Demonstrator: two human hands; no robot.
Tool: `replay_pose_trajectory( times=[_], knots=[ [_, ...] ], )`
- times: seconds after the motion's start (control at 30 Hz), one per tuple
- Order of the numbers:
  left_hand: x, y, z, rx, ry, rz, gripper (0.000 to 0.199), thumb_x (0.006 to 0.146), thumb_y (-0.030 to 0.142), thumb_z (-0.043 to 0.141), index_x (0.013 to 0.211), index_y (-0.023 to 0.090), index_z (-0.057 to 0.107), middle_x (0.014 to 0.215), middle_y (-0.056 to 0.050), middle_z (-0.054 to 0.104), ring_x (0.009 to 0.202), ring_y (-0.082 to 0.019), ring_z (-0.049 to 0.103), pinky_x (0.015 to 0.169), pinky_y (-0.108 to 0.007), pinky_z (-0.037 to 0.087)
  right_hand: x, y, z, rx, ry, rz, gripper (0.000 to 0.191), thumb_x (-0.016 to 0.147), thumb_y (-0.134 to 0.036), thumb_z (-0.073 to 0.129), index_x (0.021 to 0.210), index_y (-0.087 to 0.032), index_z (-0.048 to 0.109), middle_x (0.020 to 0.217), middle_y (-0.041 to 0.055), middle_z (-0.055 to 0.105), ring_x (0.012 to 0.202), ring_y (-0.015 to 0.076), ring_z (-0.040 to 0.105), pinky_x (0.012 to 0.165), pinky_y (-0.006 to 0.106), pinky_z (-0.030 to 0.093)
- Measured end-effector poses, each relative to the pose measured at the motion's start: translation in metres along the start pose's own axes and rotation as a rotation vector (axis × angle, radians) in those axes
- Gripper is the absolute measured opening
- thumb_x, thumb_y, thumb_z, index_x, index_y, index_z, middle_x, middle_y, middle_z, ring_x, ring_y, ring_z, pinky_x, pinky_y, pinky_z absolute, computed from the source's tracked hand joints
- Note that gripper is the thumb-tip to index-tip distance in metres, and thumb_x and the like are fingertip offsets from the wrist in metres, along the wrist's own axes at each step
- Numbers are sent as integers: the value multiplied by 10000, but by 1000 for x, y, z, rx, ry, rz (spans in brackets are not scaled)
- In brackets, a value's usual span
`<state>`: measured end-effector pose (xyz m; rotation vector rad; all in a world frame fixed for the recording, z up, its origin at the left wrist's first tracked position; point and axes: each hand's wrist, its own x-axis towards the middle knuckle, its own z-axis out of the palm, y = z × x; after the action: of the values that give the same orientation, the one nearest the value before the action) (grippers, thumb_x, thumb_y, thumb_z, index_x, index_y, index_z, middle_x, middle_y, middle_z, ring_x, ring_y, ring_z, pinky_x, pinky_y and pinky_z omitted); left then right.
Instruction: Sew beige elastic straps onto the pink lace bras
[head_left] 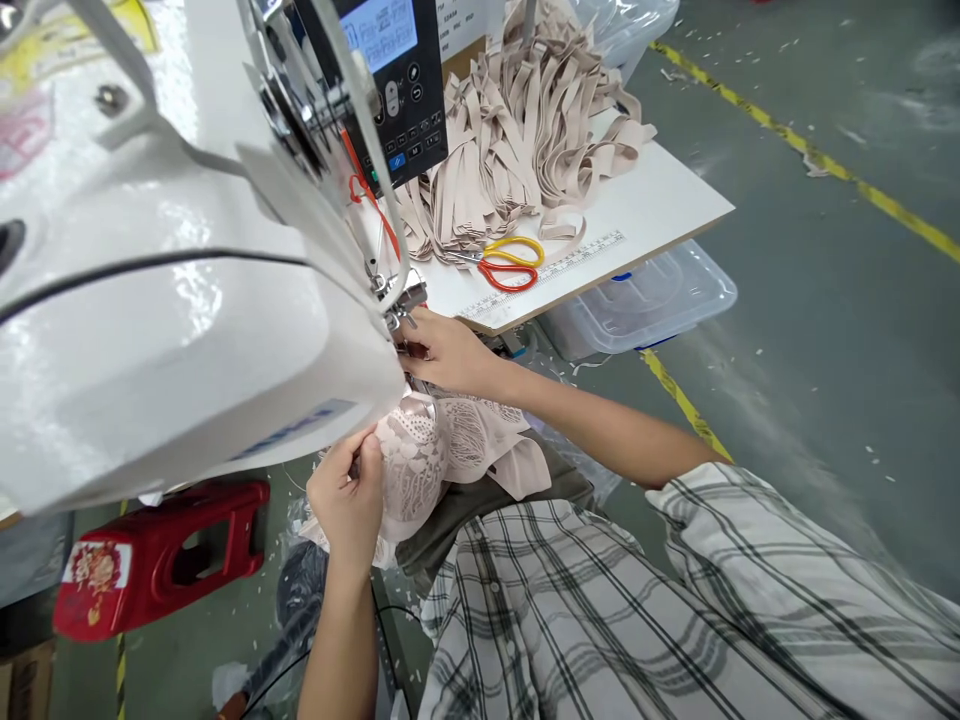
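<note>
A pale pink lace bra (414, 462) hangs at the front of a white sewing machine (225, 360), its upper edge going under the machine head. With thumb and fingers pinched, my left hand (349, 495) grips the bra's left edge. My right hand (454, 355) is beside the needle area, just under the metal presser parts (405, 298). Its fingers are curled in, and the machine partly hides the tips. What they hold there cannot be made out. The needle and the stitching spot are hidden behind the machine head.
On the white table (667, 205) lie a heap of beige straps (517, 140), scissors (514, 265) with yellow and red handles, and a ruler (559, 270). A control panel (397, 90) stands behind. Below are a clear plastic box (652, 295) and a red stool (161, 560).
</note>
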<state>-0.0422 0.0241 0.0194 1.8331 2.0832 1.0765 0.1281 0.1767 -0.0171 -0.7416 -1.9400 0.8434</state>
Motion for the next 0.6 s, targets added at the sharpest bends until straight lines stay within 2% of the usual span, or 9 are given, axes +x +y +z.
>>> replay_pose_trajectory(
  times=[0.3,0.6],
  knots=[
    [-1,-5,-1,13,52,-76,180,882,274,637,948,195,784,938,-55,787,883,-190,730,789,-279,560,-1,-6,-3,19,-9,32,89,859,-240,567,876,-189,638,1000,53,638,949,188,581,810,291,450],
    [1,-10,-3,33,57,-126,190,885,296,621,916,186,773,896,-52,776,839,-185,721,777,-280,547,-2,-9,-2,59,-29,68,122,862,-301,605,873,-189,653,1068,67,647,894,187,599,786,291,454]
  ],
)
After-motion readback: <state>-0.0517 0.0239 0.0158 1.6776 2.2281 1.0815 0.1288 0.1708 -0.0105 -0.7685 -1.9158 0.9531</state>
